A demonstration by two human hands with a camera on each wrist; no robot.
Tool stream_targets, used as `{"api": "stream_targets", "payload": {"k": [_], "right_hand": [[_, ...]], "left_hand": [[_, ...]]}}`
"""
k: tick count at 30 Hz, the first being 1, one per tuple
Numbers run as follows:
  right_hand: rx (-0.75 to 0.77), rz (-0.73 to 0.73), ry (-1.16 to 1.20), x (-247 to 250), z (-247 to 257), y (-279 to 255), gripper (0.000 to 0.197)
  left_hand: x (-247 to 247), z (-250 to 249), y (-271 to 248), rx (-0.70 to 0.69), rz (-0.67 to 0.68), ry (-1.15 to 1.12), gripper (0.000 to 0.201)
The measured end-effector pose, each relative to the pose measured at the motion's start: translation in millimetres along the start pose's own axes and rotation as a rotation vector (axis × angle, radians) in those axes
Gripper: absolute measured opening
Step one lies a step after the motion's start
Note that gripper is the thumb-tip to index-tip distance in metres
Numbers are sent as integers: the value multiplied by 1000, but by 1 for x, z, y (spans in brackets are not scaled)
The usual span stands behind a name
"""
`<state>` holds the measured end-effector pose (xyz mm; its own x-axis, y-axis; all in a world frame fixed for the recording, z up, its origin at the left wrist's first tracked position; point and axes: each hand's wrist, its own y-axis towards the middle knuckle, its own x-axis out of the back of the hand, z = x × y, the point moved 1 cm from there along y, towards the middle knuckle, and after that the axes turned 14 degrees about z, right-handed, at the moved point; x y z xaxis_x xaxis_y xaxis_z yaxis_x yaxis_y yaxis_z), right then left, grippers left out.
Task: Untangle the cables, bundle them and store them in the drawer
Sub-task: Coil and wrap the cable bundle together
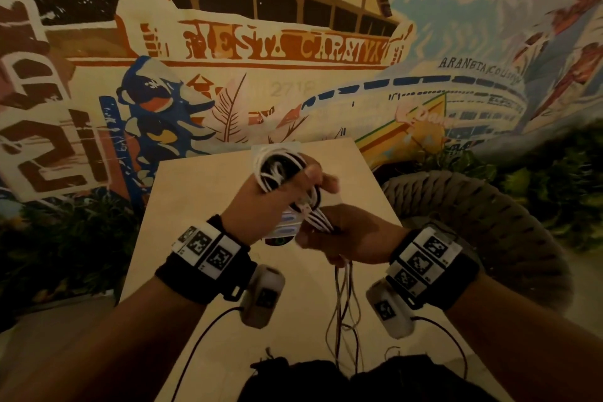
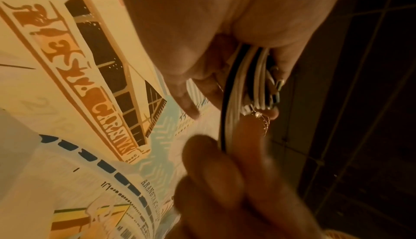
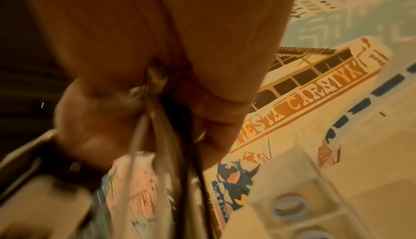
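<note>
Both hands held up over the desk (image 1: pixel 182 222), approx mid-scene. Left hand (image 1: pixel 261 209) has its grip closed round a coil of cables (image 1: pixel 277 170), white w/ black strands, fingers curled thru the loops; coil sits at the far side of the hand, above the desk, not touching it. Left wrist view: white + black cables (image 2: pixel 238 97) run under the palm, connector ends bunched near the fingertips (image 2: pixel 273 114).

Right hand (image 1: pixel 352 235) just near/right of the left, grip closed on the loose ends of the same bundle; thin strands (image 1: pixel 344 303) hang down from under it toward the near edge of the desk. Right wrist view blurred, but strands (image 3: pixel 162 136) come out between the curled fingers.

A white block w/ blue ovals (image 1: pixel 287 222) shows btwn the two hands; what it is, can't tell. Painted mural wall (image 1: pixel 261 49) at the far side, woven rope seat (image 1: pixel 489 215) to the right. Wrist bands w/ markers on both arms.
</note>
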<state>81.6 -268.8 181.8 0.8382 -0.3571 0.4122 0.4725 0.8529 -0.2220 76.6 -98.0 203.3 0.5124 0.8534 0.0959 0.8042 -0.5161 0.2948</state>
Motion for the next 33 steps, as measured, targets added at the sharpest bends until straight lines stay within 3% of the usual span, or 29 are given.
{"api": "stream_targets", "payload": {"k": [7,10,13,16,19,24,28,33], "right_hand": [[-109,-37,206,-5,-31,-7,33],[-148,-17,204,-4,-44,-6,31],[-161,2,146,-6,-52,-3,30],[-174,10,162,-11,-57,2,32],[-193,-3,243,-12,-61,8,32],[-268,-1,438,-4,-51,17,27],[-334,-48,595,3,-48,22,35],[-398,-86,584,2,-44,28,29]], "left_hand": [[8,4,1,54,29,262,21],[13,14,-1,170,70,450,23],[14,20,-6,279,164,635,24],[11,21,-8,287,233,733,24],[10,24,-8,339,259,819,23],[6,23,-5,488,390,1229,27],[-3,20,-10,526,485,1372,37],[-8,29,-16,544,522,1471,22]]}}
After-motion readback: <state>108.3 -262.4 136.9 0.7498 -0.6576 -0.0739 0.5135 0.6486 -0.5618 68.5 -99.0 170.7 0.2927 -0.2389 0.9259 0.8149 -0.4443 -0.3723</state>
